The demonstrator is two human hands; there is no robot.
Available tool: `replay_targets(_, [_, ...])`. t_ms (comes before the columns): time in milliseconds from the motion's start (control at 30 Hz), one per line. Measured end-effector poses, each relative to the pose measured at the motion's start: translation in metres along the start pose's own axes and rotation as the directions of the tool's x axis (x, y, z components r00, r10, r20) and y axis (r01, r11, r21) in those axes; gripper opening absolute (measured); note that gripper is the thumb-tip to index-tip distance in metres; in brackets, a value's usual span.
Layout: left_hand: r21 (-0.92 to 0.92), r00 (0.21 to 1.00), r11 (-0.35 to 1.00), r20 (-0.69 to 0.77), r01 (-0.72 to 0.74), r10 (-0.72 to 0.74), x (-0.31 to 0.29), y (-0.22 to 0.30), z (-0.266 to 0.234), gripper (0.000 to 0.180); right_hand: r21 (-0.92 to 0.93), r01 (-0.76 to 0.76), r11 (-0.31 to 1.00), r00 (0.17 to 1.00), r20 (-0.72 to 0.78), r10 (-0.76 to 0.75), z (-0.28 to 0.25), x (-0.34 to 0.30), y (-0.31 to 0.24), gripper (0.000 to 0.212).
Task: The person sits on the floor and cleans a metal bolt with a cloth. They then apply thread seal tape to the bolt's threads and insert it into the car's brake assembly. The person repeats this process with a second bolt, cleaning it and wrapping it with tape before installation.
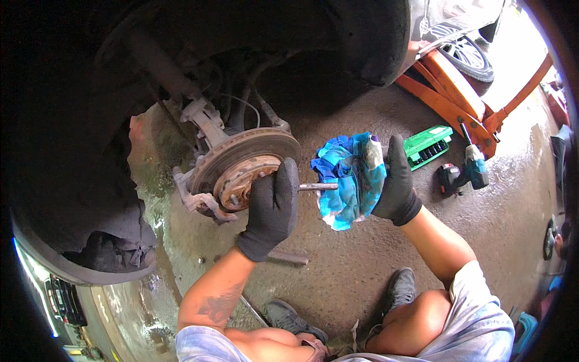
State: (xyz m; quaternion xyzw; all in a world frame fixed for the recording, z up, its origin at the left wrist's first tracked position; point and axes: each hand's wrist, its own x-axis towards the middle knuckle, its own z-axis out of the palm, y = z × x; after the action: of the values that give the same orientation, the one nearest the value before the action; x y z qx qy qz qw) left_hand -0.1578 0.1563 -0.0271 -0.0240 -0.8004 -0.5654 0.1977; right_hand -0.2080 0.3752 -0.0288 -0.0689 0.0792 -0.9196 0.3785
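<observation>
My left hand (pixel 271 205), in a black glove, is closed around a slim metal rod (pixel 318 186) whose bare end points right, toward the cloth. It sits just in front of the rusty brake disc (pixel 220 158) and its hub (pixel 244 175), partly covering them. Bunched in my right hand (pixel 399 184), also gloved in black, is a blue rag (pixel 352 181) with pale stained patches. The rod's tip overlaps the rag's left side in view; whether they touch I cannot tell. The rod's other end is hidden in the left glove.
Above and left arches the dark wheel well (pixel 72 120). On the floor to the right lie a green socket case (pixel 427 146) and a teal cordless impact driver (pixel 471 169). An orange jack (pixel 449 96) stands behind them, near a wheel (pixel 461 51). A metal bar (pixel 288 257) lies below my left hand.
</observation>
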Motion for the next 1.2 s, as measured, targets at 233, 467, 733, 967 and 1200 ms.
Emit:
replay_targets(233, [0.117, 0.924, 0.964, 0.278, 0.239, -0.263, 0.009, 0.020, -0.005, 0.033, -0.608, -0.118, 0.785, 0.962, -0.265, -0.060, -0.004, -0.005, -0.004, 0.073])
replay_targets(467, [0.259, 0.684, 0.897, 0.581, 0.358, -0.441, 0.010, 0.029, 0.003, 0.036, -0.528, 0.183, -0.829, 0.919, 0.392, -0.047, 0.020, -0.011, 0.023, 0.040])
replay_targets(733, [0.434, 0.814, 0.787, 0.563, -0.439, 0.144, -0.017, 0.029, -0.004, 0.019, -0.889, 0.301, -0.344, 0.935, 0.203, 0.291, 0.017, -0.013, -0.006, 0.023])
replay_targets(967, [0.214, 0.514, 0.518, 0.657, -0.828, 0.551, -0.020, 0.038, -0.011, 0.014, -0.974, -0.187, 0.128, 0.715, -0.045, 0.698, 0.006, -0.021, -0.020, 0.032])
replay_targets(1200, [0.334, 0.745, 0.692, 0.491, -0.640, 0.452, -0.004, 0.024, -0.036, 0.022, -0.924, -0.329, -0.196, 0.824, -0.382, 0.419, 0.000, -0.042, -0.073, 0.035])
